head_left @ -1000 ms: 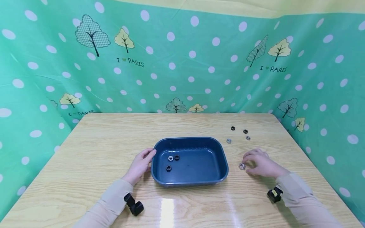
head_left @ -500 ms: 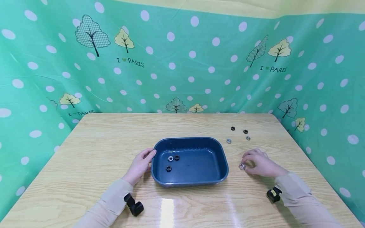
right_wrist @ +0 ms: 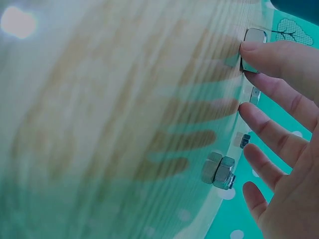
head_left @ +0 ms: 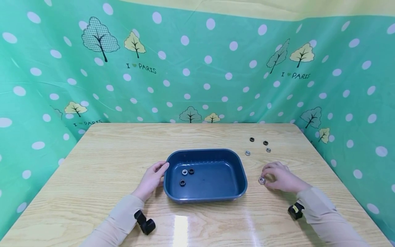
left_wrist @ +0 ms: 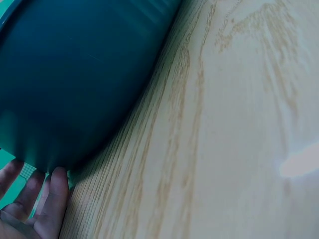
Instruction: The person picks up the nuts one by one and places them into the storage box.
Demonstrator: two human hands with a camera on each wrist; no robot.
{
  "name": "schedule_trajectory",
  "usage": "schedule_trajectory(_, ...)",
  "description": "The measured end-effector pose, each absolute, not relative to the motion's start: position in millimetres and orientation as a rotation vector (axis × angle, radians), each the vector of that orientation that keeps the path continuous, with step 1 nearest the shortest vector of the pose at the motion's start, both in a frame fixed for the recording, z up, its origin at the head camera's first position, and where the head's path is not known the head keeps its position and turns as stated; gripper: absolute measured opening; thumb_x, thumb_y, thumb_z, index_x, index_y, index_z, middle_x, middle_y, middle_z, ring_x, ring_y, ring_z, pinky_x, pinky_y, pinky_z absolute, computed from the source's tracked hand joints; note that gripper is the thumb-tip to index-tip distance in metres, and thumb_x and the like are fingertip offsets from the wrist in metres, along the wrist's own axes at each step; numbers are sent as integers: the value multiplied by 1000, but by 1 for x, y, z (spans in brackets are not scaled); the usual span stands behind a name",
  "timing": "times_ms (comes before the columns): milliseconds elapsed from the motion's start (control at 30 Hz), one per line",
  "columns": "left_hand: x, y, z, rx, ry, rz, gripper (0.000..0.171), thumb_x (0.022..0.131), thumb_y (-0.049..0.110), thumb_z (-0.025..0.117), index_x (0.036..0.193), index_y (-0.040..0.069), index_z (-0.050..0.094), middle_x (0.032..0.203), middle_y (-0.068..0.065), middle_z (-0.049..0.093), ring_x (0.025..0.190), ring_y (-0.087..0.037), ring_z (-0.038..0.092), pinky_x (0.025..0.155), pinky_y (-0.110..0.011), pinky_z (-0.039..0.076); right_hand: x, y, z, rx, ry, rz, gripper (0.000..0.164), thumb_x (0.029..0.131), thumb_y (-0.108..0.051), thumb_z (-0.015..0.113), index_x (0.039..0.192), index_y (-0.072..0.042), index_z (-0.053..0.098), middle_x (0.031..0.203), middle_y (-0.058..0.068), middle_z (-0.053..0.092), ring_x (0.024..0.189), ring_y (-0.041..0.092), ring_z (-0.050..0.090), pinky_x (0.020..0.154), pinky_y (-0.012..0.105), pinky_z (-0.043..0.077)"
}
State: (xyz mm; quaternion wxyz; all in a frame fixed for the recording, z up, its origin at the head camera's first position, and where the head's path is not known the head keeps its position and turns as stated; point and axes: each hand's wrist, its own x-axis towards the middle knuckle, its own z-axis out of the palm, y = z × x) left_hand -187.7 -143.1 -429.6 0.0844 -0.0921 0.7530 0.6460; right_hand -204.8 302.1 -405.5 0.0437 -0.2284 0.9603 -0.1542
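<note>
A dark blue rectangular bin (head_left: 206,199) stands mid-table, with three nuts inside: two black and one silver with a dark center. My left hand (head_left: 150,180) grips its left side, thumb on the rim; in the left wrist view the fingers (left_wrist: 59,186) touch the outer wall. Right of the bin, my right hand (head_left: 282,178) pinches a silver hex nut (head_left: 261,180) between thumb and index finger, low at the tabletop. The right wrist view has the thumb on this nut (right_wrist: 255,37), the other fingers spread beside it.
Farther back on the right lie two black nuts, one (head_left: 252,139) left of the other (head_left: 265,143), and two smaller silver nuts, one (head_left: 248,153) nearer the bin, one (head_left: 268,150) farther right. A green dotted curtain (head_left: 197,68) surrounds the wooden table (head_left: 117,147).
</note>
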Motion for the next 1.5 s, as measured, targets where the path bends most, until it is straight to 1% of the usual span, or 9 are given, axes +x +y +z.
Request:
schedule_trajectory(200, -189, -142, -430, -272, 2257, 1929, 47, 99, 38, 47, 132, 4, 49, 128, -19, 55, 111, -25, 58, 85, -36, 56, -205, 302, -404, -696, 2933, -472, 21, 73, -13, 78, 87, -24, 67, 110, 6, 59, 111, 35, 46, 88, 58, 34)
schedule_trajectory(400, -191, -142, -431, -274, 2267, 1927, 48, 98, 40, 47, 130, 5, 51, 126, -18, 57, 106, -21, 59, 83, -34, 57, -205, 301, -402, -693, 2930, -470, 20, 73, -14, 77, 88, -23, 68, 111, 7, 59, 110, 34, 46, 88, 57, 34)
schedule_trajectory(600, -190, -143, -430, -268, 2276, 1900, 51, 98, 43, 47, 133, 7, 49, 130, -18, 54, 114, -27, 56, 87, -36, 55, -205, 301, -403, -708, 2924, -467, 20, 73, -15, 78, 88, -23, 68, 110, 6, 59, 109, 33, 47, 86, 53, 35)
schedule_trajectory(767, -190, -143, -431, -272, 2286, 1882, 53, 97, 46, 47, 134, 8, 48, 133, -17, 53, 117, -29, 54, 89, -37, 54, -207, 300, -404, -691, 2917, -466, 19, 73, -17, 78, 86, -25, 67, 109, 5, 59, 108, 32, 46, 86, 53, 35)
schedule_trajectory(1000, -189, -142, -433, -286, 2279, 1914, 52, 97, 42, 48, 134, 5, 48, 127, -18, 55, 107, -23, 58, 84, -32, 56, -208, 301, -407, -700, 2925, -459, 18, 73, -17, 78, 83, -25, 66, 108, 5, 60, 106, 31, 48, 86, 53, 36)
schedule_trajectory(1133, -189, -142, -434, -291, 2289, 1902, 52, 97, 43, 48, 134, 5, 49, 126, -18, 56, 105, -21, 59, 84, -31, 56, -208, 300, -408, -696, 2924, -478, 18, 72, -16, 77, 81, -26, 65, 108, 4, 60, 106, 31, 48, 87, 56, 37)
schedule_trajectory(1300, -188, -142, -434, -287, 2262, 1943, 51, 97, 40, 49, 132, 3, 50, 124, -19, 57, 102, -20, 60, 81, -31, 57, -207, 299, -408, -710, 2937, -505, 20, 70, -13, 76, 80, -25, 64, 105, 3, 60, 104, 30, 49, 88, 57, 36)
schedule_trajectory(1500, -186, -142, -433, -265, 2248, 1954, 51, 99, 38, 47, 134, 2, 47, 128, -21, 54, 105, -22, 59, 81, -33, 57, -207, 300, -410, -735, 2958, -557, 21, 68, -12, 77, 80, -24, 63, 104, 3, 62, 106, 34, 50, 92, 59, 34)
